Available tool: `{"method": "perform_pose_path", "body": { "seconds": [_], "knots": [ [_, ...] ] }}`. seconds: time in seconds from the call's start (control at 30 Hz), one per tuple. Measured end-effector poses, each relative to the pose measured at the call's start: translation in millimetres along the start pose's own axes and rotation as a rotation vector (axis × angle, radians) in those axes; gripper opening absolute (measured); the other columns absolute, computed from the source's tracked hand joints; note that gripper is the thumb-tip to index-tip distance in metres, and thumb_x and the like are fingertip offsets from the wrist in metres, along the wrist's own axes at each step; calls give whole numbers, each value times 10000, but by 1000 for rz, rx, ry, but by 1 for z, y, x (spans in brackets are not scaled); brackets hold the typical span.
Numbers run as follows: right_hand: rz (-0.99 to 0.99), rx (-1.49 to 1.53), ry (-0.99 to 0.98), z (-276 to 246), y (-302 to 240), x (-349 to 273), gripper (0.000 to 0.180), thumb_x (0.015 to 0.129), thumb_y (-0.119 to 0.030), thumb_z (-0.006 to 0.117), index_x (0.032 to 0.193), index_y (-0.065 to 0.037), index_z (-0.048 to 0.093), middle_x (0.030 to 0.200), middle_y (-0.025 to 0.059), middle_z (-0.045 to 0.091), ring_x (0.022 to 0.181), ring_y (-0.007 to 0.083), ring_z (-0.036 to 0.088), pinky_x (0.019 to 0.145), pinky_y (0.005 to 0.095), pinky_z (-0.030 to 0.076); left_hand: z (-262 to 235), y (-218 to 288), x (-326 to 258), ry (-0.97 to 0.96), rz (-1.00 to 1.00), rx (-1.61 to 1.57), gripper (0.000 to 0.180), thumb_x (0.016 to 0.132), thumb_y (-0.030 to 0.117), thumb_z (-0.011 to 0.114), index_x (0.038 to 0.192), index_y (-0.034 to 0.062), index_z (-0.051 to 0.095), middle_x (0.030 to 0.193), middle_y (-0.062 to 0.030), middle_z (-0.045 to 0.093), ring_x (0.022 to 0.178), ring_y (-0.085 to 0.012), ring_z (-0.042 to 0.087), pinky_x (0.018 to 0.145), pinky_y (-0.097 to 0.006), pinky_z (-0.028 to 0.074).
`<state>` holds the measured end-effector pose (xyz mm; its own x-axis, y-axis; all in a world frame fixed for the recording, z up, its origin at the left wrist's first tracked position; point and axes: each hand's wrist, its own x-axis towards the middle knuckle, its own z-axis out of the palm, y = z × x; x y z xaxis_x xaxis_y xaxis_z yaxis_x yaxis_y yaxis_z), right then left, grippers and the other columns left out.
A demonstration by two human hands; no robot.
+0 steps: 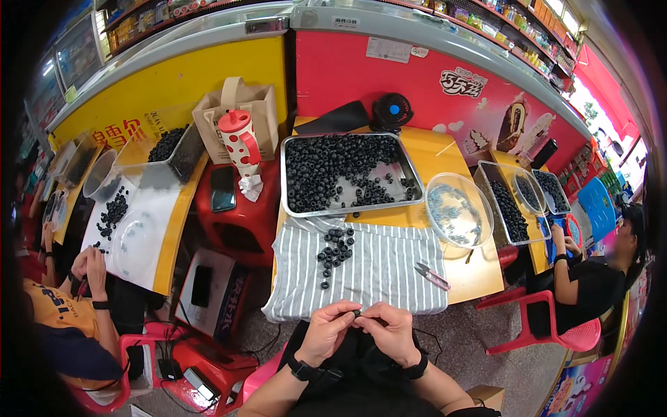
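Observation:
Just in front of my body, my left hand [331,332] and my right hand [390,332] meet, fingertips pinched together around one small black ring-like piece [356,313]. Both hands are closed on it, and the fingers partly cover it. Beyond them lies a grey-and-white striped cloth [389,260], with a loose group of black ring-like pieces [336,251] on its left part. Pink-handled thread snips [433,276] rest on the cloth's right side. A metal tray [353,210] of many such black pieces stands behind the cloth.
A clear round tub [458,208] holding small pale bits sits right of the tray. Behind are a black fan [392,111] and a freezer [417,69]. A polka-dot tumbler [239,142] and phone [223,187] rest on a red stool. Co-workers sit left [76,313] and right [583,278].

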<state>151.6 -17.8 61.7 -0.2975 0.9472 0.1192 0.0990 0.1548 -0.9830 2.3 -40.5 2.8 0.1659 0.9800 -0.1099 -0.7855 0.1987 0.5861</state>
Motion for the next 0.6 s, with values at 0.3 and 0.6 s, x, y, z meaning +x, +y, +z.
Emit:
{"method": "perform_pose_path", "body": {
  "seconds": [0.3, 0.6],
  "knots": [
    [160, 50, -77, -5, -1, -2, 136, 810, 29, 666, 943, 20, 644, 833, 60, 683, 743, 81, 631, 626, 212, 496, -3, 1, -1, -68, 36, 39, 266, 872, -62, 554, 1135, -51, 596, 1029, -90, 601, 936, -174, 597, 839, -293, 495],
    [-147, -32, -408, -16, 3, 13, 259, 840, -94, 670, 1078, -4, 621, 895, 139, 679, 786, 227, 674, 668, 304, 506, -4, 12, -2, -106, -99, -94, 504, 827, -84, 584, 1311, -36, 453, 982, -110, 622, 861, -160, 621, 756, -248, 512]
  ]
}}
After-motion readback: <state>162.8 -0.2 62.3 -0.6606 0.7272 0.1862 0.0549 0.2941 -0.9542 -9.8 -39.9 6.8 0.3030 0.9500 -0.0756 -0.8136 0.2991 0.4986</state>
